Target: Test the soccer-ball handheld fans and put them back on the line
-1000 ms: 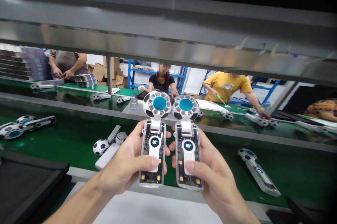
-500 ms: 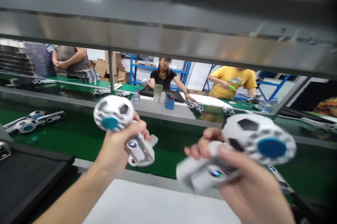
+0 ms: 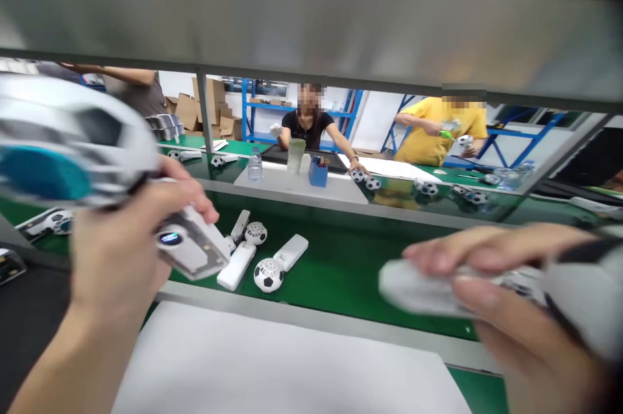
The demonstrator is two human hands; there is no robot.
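Observation:
My left hand (image 3: 121,239) is closed round a handheld fan (image 3: 109,125) with a soccer-ball head, held up close at the left. Its head has a teal disc, and a small lit display shows on the handle. At the right, my right hand (image 3: 516,284) grips a second soccer-ball fan (image 3: 413,287) by its white handle; this fan's head is blurred and partly cut off by the frame edge. Between the hands, a white fan (image 3: 268,274) and several others lie on the green conveyor belt (image 3: 335,271).
A white sheet (image 3: 282,362) covers the surface in front of me. A black mat (image 3: 34,323) lies at the left. Across the belt, people sit by more fans, a water bottle (image 3: 255,166) and a blue box (image 3: 318,172). A metal beam (image 3: 311,31) spans overhead.
My left hand and its fan have moved left and nearer to me. The right hand has shifted right with its fan. Fans on the belt between them are now in plain view.

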